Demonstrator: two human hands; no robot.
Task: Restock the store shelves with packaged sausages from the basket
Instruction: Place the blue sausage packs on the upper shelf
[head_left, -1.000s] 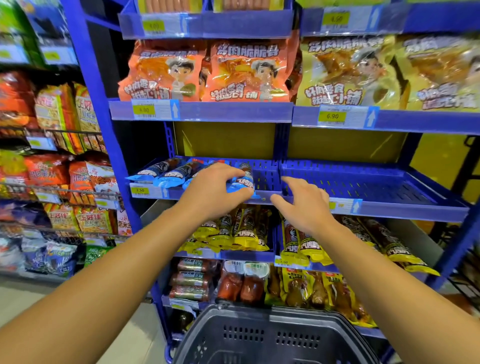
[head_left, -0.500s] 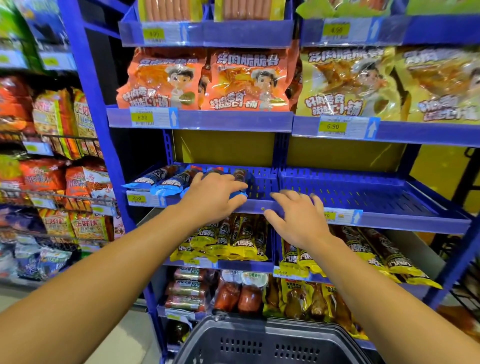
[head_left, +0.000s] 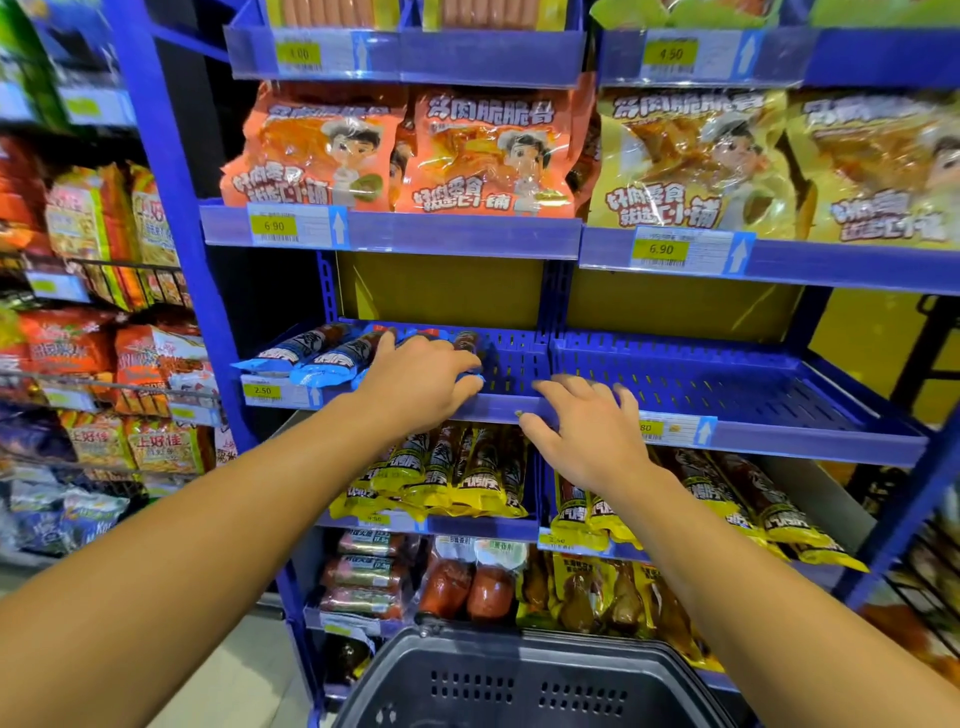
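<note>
The shelving (head_left: 519, 244) is blue throughout, with slotted blue trays (head_left: 701, 379). Price tags (head_left: 274, 226) are yellow with dark digits, set beside white arrows on blue. The sausage packs (head_left: 306, 351) on the middle tray are blue with white lettering and dark red contents. The packs one level lower (head_left: 457, 478) are yellow — black and white print over brown sausages. Snack bags (head_left: 488, 156) above are orange; their neighbours (head_left: 691, 161) are yellow — both carry a cartoon chef figure. The basket (head_left: 524, 686) is dark grey, perforated with rows of holes.
</note>
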